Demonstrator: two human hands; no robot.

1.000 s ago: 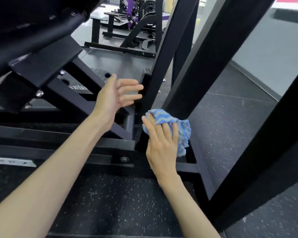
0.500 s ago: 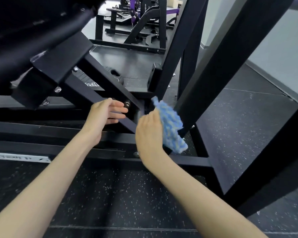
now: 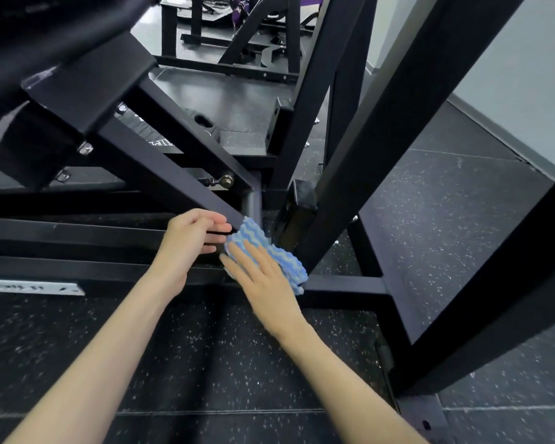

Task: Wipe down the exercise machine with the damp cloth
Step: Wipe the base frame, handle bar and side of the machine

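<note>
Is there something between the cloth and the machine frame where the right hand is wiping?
Nothing visible. The right hand presses the blue cloth with flat fingers against the low joint of the black frame. The left hand is beside the cloth, at the diagonal bar, not under it.

The exercise machine (image 3: pixel 186 187) is black-painted metal tubing with a dull satin sheen, joined by bright steel bolts (image 3: pixel 227 180). The cloth (image 3: pixel 269 248) is nubbly, blue-and-white woven fabric. The floor (image 3: pixel 446 225) is matt, speckled black rubber.
</note>
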